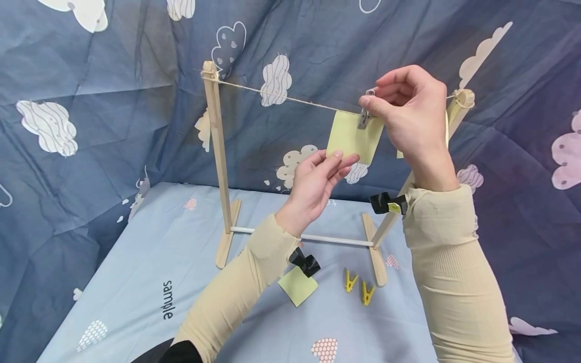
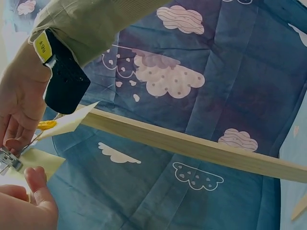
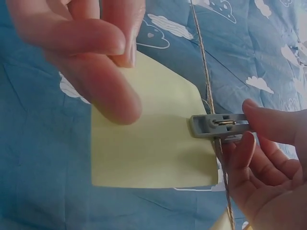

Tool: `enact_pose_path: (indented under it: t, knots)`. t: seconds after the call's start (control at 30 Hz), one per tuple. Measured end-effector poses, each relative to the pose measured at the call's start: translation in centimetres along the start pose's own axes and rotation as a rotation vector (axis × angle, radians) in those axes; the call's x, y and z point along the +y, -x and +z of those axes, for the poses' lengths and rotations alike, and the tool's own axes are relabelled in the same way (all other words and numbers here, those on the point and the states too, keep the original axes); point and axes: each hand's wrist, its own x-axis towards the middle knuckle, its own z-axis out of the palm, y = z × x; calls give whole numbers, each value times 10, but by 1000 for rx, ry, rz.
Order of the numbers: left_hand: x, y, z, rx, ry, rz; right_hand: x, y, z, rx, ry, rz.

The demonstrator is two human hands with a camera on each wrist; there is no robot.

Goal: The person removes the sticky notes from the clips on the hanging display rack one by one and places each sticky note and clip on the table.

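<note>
Where the blue sheet (image 1: 127, 287) lies closest: a loose note (image 1: 298, 290) and two yellow clips (image 1: 348, 287), set apart.
Left hand (image 1: 316, 185): thumb and fingers pinching the yellow note (image 1: 351, 135) near its lower edge.
Right hand (image 1: 414, 111): thumb and fingers clamped on the grey clip (image 3: 204, 126).
Yellow note: at the string (image 3: 203, 62), its upper edge under the grey clip.
Wooden stand (image 1: 218, 151): string running between its posts.
Backdrop (image 1: 113, 156): dark blue, cloud-printed cloth.
</note>
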Motion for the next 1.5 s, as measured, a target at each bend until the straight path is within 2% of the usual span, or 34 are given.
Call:
enact_pose_path:
  t: [0.33, 0.8, 1.3, 1.5]
  knots:
    - [2, 3, 1, 6, -31, 13, -7, 4, 6, 52, -74, -78]
    - [-2, 6, -2, 48, -41, -31, -9, 5, 11, 128, -119, -191]
    - [-1, 8, -3, 47, -43, -36, -12, 3, 12, 182, -218, -245]
    - [1, 9, -3, 36, -72, -27, -13, 2, 12, 171, -261, -258]
